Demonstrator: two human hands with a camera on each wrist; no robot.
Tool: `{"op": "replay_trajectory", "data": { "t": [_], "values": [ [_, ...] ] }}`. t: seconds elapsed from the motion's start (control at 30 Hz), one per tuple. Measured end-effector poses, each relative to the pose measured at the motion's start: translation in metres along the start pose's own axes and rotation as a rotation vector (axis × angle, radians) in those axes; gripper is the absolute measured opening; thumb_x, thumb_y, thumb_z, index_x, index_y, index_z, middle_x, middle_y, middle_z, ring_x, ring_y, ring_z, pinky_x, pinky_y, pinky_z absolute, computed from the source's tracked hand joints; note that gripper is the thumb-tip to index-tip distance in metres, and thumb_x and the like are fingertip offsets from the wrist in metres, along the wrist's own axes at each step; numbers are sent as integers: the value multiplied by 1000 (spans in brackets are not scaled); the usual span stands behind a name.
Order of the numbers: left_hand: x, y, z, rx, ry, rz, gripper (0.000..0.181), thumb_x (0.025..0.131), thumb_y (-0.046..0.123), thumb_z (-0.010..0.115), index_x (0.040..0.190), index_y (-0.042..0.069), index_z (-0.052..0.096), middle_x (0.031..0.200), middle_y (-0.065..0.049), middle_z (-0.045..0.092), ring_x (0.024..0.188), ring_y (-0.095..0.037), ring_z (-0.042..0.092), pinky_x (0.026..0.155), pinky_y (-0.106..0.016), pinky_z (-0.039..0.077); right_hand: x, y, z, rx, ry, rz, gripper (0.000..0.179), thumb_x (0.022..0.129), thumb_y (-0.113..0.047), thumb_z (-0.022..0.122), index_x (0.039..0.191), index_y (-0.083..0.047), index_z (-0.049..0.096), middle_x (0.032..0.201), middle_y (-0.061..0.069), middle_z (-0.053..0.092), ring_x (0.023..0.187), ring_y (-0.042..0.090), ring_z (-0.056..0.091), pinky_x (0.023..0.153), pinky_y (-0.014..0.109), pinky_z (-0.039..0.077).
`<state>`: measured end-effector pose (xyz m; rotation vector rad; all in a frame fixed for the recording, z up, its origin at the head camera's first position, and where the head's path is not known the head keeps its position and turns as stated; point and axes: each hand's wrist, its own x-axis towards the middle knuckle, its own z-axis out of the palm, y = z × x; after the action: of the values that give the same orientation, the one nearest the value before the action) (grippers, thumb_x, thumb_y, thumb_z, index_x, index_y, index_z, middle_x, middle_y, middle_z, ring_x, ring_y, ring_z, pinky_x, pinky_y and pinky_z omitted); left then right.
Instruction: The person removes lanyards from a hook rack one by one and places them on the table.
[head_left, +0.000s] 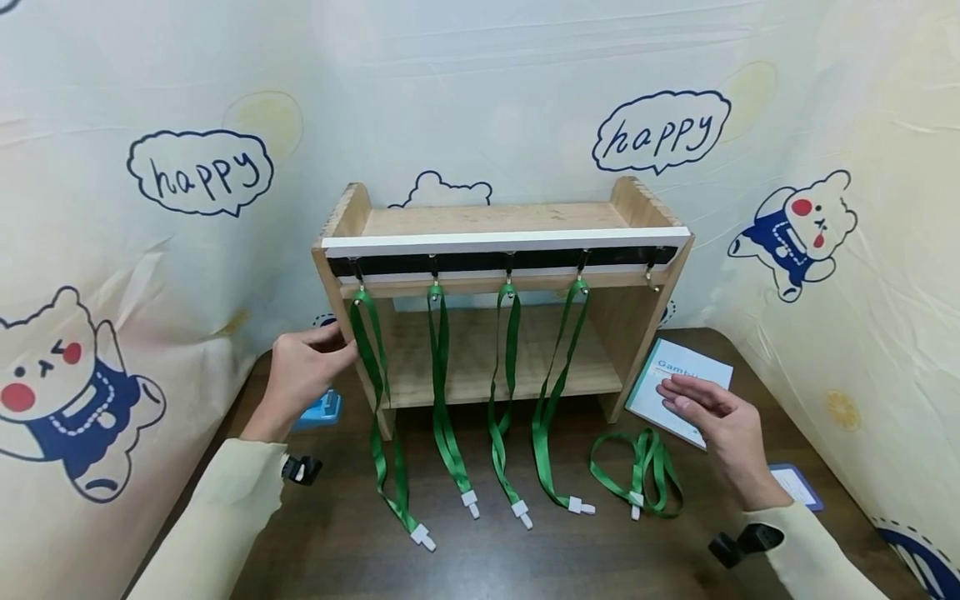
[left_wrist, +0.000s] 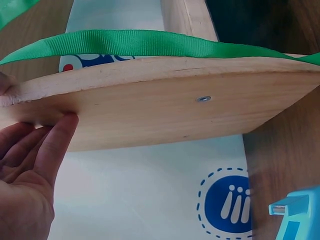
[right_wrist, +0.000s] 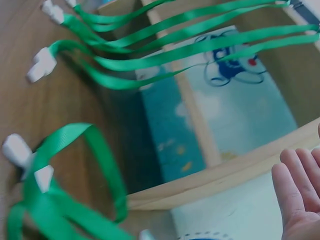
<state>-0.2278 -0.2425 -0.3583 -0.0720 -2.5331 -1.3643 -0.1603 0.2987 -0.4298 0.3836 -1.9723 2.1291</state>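
Note:
A small wooden shelf (head_left: 502, 350) stands on the table, a black-and-white hook strip (head_left: 468, 261) along its top front. Four green lanyards hang from its hooks, among them the leftmost lanyard (head_left: 372, 367), their white clips lying on the table. My left hand (head_left: 303, 367) holds the shelf's left side panel (left_wrist: 165, 107), fingers against its outer face and thumb at its front edge. A loose lanyard (head_left: 654, 475) lies looped on the table to the right, near my right hand (head_left: 723, 429). That hand is empty, its fingers extended over a white-and-teal book (head_left: 693, 375).
A light-blue tape dispenser (head_left: 322, 410) sits left of the shelf, behind the left wrist. Partly under the right forearm lies a blue-edged card (head_left: 797, 486). At the strip's right end is a bare hook (head_left: 651, 275). Printed cloth (head_left: 480, 100) surrounds the table.

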Motion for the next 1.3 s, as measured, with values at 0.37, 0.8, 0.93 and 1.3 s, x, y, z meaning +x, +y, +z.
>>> {"op": "replay_trajectory", "data": {
  "t": [0.37, 0.8, 0.93, 1.3],
  "values": [
    [-2, 1, 4, 20, 45, 15, 70, 89, 57, 71, 141, 12, 61, 125, -14, 72, 104, -15, 66, 75, -6, 52, 20, -62, 17, 105, -43, -231, 35, 99, 14, 47, 133, 22, 49, 125, 12, 74, 110, 20, 74, 95, 31, 56],
    [-2, 7, 4, 32, 41, 25, 65, 87, 59, 71, 135, 16, 67, 122, -12, 74, 105, -22, 67, 76, -8, 52, 56, -126, 64, 42, -193, -320, 37, 98, 14, 48, 136, 19, 51, 129, 14, 72, 115, 21, 72, 97, 30, 55],
    [-3, 8, 3, 24, 27, 16, 64, 87, 59, 71, 136, 17, 67, 124, -10, 74, 108, -22, 67, 77, -9, 53, 62, -122, 74, -37, -208, -297, 37, 99, 10, 53, 136, 13, 55, 128, 7, 73, 115, 17, 72, 97, 27, 55],
    [-2, 6, 4, 11, 27, 15, 67, 87, 59, 71, 136, 14, 66, 124, -11, 74, 110, -25, 68, 77, -9, 53, 77, -94, 91, -180, -154, -166, 40, 98, -8, 65, 134, 8, 59, 126, 1, 74, 113, 11, 72, 94, 20, 55]
  ]
}}
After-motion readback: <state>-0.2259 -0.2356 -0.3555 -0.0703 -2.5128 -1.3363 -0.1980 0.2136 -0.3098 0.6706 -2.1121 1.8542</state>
